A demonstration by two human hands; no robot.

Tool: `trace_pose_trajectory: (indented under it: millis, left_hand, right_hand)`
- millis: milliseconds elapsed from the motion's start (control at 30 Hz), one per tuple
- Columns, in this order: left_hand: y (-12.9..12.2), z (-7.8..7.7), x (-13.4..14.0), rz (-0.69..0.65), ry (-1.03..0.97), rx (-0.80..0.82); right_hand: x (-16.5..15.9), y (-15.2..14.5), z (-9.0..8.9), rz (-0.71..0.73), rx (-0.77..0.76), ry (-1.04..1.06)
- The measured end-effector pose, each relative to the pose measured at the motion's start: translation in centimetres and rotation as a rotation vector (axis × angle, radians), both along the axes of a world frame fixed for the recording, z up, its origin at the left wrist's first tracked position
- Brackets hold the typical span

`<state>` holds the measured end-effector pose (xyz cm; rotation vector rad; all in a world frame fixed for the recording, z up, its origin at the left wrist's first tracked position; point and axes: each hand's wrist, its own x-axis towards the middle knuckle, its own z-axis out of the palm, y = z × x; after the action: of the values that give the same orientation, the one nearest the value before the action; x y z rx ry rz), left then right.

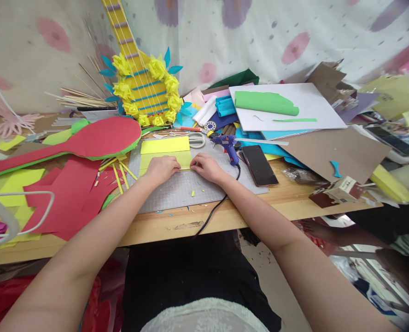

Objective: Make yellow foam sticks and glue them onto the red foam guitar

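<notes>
Yellow paper extends beyond the left hand and right hand, their bent fingers pinching its near edge.

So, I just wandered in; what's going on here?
A person at a cluttered workbench has both bare hands on some yellow paper on a grey cutting mat. The fingertips of the left hand and right hand meet its near edge; whether they pinch or press it is hard to tell. A blue glue gun and a phone lie to the right, and a yellow guitar shape trimmed with flowers stands behind.
</notes>
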<state>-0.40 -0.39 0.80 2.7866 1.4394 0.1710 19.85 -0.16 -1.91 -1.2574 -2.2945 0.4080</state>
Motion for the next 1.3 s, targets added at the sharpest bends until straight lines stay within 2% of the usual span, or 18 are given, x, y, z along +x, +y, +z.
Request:
trace_pose_trajectory:
  millis: [233, 400, 500, 700, 933, 1200, 1300]
  left_hand:
    - [0.0, 0.8, -0.5, 0.052, -0.043, -0.077]
    - [0.7, 2.0, -3.8, 0.243, -0.241, -0.082]
    - [0.6, 2.1, -5.8, 0.303, -0.267, -0.122]
    - [-0.1, 1.0, -6.5, 0.194, -0.251, -0.231]
    - [-0.1, 0.2, -7.3, 0.121, -0.299, -0.251]
    - [0.0, -0.4, -8.7, 0.136, -0.394, -0.301]
    - [-0.3, -0.4, -8.8, 0.218, -0.468, -0.267]
  right_hand:
    - [-0.1, -0.3, 0.4, -0.005, -0.031, -0.009]
    - [0.0, -0.3, 0.3, 0.016, 0.001, -0.024]
    - [0.0, -0.3, 0.2, 0.026, 0.018, -0.031]
    - [0.0, -0.4, 0.1, 0.029, 0.029, -0.052]
    - [0.0, -0.5, 0.1, 0.03, 0.043, -0.057]
    - [0.0, -0.4, -0.4, 0.027, 0.042, -0.036]
    - [0.1, -0.4, -0.3, 0.032, 0.029, 0.006]
